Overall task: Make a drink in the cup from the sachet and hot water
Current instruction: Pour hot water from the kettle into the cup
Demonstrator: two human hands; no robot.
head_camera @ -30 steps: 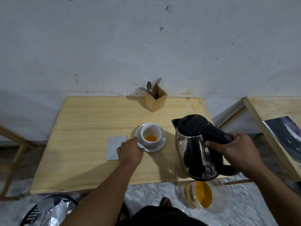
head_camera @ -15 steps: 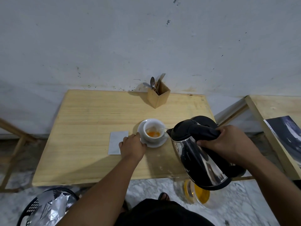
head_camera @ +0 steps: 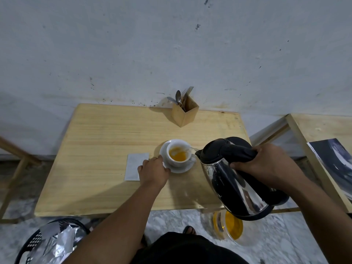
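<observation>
A white cup (head_camera: 178, 147) stands on a white saucer (head_camera: 180, 169) in the middle of the wooden table (head_camera: 99, 149). Orange liquid fills part of the cup. My right hand (head_camera: 264, 164) grips the black handle of a steel kettle (head_camera: 238, 185), tilted with its spout at the cup's right rim; a thin stream of water runs into the cup. My left hand (head_camera: 154, 172) rests on the table, its fingers holding the saucer's left edge. A flat grey sachet (head_camera: 134, 166) lies just left of that hand.
A wooden holder (head_camera: 184, 114) with a spoon and forks stands at the table's back edge by the wall. On the floor are a black basket (head_camera: 49, 242) holding foil and a clear jar with a yellow lid (head_camera: 229, 225). A second table (head_camera: 322, 134) with a dark book stands right.
The kettle has moved left toward the cup and tipped further forward, and water now pours into the cup. The orange liquid has risen. My left hand stays at the saucer.
</observation>
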